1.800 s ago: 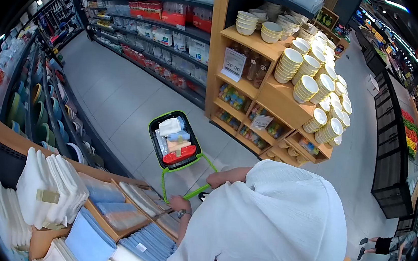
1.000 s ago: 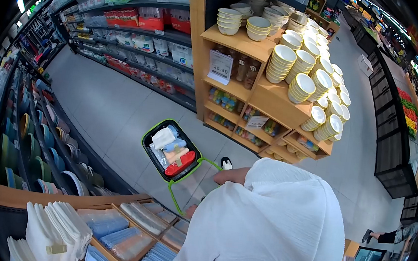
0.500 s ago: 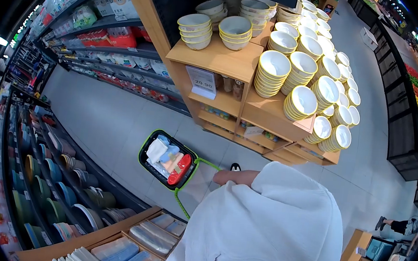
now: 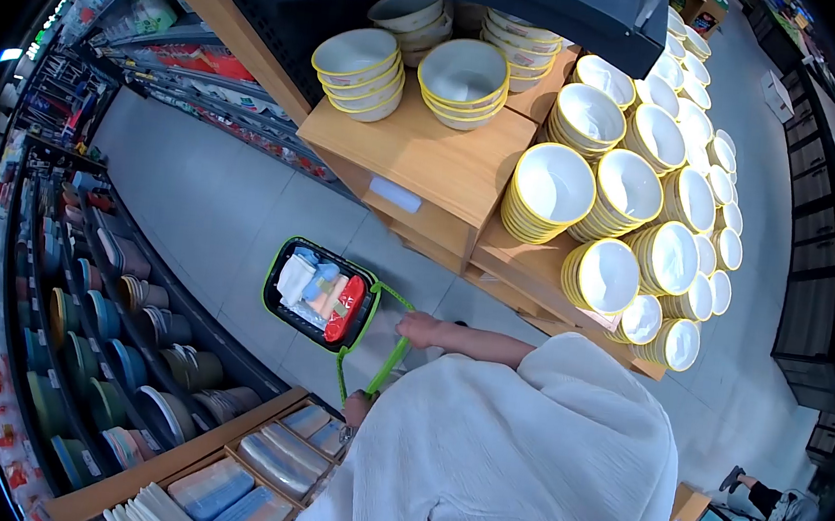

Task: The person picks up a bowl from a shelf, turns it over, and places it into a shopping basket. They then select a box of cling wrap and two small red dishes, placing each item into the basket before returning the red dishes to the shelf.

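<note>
A black shopping basket [image 4: 369, 318] with a green rim is just ahead of my hands, low over the floor. Its green handle [image 4: 389, 364] reaches back toward me. My right hand [image 4: 418, 329] is closed around the handle's upper end. At the lower end, my left hand [image 4: 359, 409] grips the same handle, partly covered by my white shirt [image 4: 510, 450]. Inside the basket lie a red packet [image 4: 344, 310], a white packet [image 4: 295, 277] and blue and peach-coloured packets.
Stacked yellow-rimmed bowls [image 4: 552, 185] fill a wooden display [image 4: 448, 148] at the right. Shelves of dishes [image 4: 131, 364] line the left. Below them, a wooden bin [image 4: 218, 452] holds packaged goods. Grey floor [image 4: 194, 179] runs between the shelves. Another person [image 4: 766, 498] is at far right.
Both my hands now show on the handle; before, my left was hidden and my right only partly visible. The basket sits slightly higher and further left in view, and the bowl display looms larger.
</note>
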`<state>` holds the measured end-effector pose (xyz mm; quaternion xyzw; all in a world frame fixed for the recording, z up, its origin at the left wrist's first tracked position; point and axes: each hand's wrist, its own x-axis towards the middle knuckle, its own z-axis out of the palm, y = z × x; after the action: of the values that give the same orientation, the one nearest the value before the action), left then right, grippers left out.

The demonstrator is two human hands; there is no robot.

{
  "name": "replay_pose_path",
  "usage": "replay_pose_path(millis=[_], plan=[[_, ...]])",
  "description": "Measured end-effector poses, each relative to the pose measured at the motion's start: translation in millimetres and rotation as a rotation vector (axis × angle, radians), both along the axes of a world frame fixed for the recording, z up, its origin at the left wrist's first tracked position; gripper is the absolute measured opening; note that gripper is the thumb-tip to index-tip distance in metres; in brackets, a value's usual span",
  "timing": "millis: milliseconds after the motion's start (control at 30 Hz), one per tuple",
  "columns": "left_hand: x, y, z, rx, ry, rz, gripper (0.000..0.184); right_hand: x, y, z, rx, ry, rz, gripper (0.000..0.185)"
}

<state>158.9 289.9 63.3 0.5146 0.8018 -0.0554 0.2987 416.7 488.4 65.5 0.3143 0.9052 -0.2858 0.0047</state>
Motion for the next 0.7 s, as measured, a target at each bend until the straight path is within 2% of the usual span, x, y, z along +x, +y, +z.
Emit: replay_pose_path(millis=[33, 67, 167, 267, 333, 367, 433, 500, 567, 600, 633, 700], plan=[[1, 6, 17, 0.020, 0.021, -0.083, 0.054, 1, 4, 13, -0.011, 0.031, -0.026, 0.015], [-6, 10, 15, 0.014, -0.064, -0.137, 0.045, 2, 7, 20, -0.017, 0.034, -0.020, 0.015], [-22, 12, 11, 0.037, -0.158, -0.242, 0.038, 6, 14, 34, -0.064, 0.044, -0.039, 0.017], [-22, 29, 34, 0.097, -0.255, -0.318, 0.032, 13, 17, 48, -0.029, 0.155, -0.096, 0.020], [-15, 38, 51, 0.135, -0.332, -0.297, 0.030, 18, 21, 78, 0.051, 0.144, -0.076, 0.033], [-14, 47, 56, 0.190, -0.403, -0.280, 0.029, 16, 25, 82, 0.048, 0.141, -0.074, 0.033], [-24, 69, 57, 0.155, -0.429, -0.307, 0.030, 9, 37, 91, -0.061, 0.093, -0.134, 0.053], [-33, 88, 61, 0.061, -0.432, -0.416, 0.028, 4, 40, 99, 0.020, 0.124, -0.160, 0.057], [-21, 117, 120, -0.031, -0.445, -0.413, 0.030, 2, 41, 116, 0.101, 0.147, -0.186, 0.062], [-17, 130, 148, -0.122, -0.452, -0.414, 0.032, 2, 44, 133, -0.036, 0.159, -0.269, 0.061], [-19, 138, 160, -0.118, -0.459, -0.423, 0.032, 1, 46, 144, -0.173, 0.172, -0.356, 0.060], [-24, 150, 172, -0.117, -0.615, -0.398, 0.034, 1, 51, 154, -0.154, 0.188, -0.400, 0.055]])
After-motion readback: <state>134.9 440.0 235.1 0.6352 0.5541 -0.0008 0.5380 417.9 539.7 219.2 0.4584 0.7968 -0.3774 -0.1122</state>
